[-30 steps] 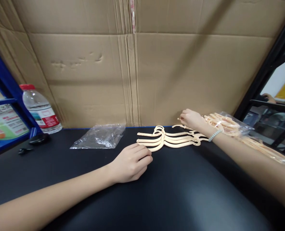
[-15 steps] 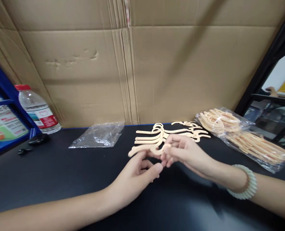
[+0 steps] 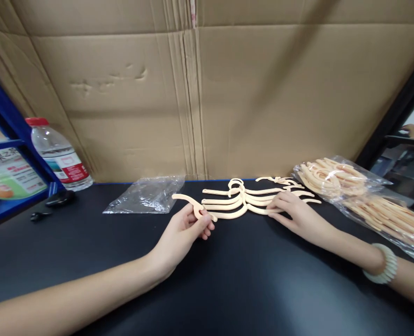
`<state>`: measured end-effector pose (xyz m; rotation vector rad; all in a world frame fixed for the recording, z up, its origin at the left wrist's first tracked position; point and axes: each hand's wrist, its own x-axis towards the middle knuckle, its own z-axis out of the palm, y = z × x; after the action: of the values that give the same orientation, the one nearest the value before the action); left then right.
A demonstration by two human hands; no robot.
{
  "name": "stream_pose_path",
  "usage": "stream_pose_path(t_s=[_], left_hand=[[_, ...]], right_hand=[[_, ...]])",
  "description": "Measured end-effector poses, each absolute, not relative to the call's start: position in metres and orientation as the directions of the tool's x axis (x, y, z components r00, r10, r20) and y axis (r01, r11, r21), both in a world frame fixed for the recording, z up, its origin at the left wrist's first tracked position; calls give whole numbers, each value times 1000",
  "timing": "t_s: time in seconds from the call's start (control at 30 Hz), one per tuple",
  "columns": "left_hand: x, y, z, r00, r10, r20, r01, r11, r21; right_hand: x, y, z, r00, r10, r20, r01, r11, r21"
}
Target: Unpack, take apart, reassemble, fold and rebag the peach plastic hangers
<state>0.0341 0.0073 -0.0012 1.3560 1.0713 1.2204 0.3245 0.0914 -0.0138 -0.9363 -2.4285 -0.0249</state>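
My left hand point(image 3: 185, 231) pinches a cream plastic hanger piece point(image 3: 192, 205), holding it just above the black table point(image 3: 249, 280). A row of several assembled cream hangers point(image 3: 244, 200) lies right of it near the back edge. My right hand point(image 3: 294, 215) rests flat on the right ends of those hangers, fingers spread. A few loose hanger pieces point(image 3: 280, 181) lie behind the row.
A clear bag of cream hanger parts point(image 3: 361, 193) lies at the right. An empty clear plastic bag point(image 3: 146, 196) lies left of the hangers. A water bottle point(image 3: 58, 156) stands at the far left beside a blue shelf point(image 3: 4, 140). Cardboard point(image 3: 200, 102) lines the back.
Both hands met in the middle over one piece; now my left hand holds that piece alone and my right hand has moved right onto the row of hangers.
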Motion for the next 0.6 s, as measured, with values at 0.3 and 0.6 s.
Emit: stream_pose_path(t_s=[0.3,0.6], left_hand=[[30,8,-6,78,990,116,1,-116,993],[30,7,-4,78,991,109,-77,-103,992]], right_hand=[[341,84,-6,-500,704,504,584,704,-404],[342,77,9,-586,590,556,506,802,-317]])
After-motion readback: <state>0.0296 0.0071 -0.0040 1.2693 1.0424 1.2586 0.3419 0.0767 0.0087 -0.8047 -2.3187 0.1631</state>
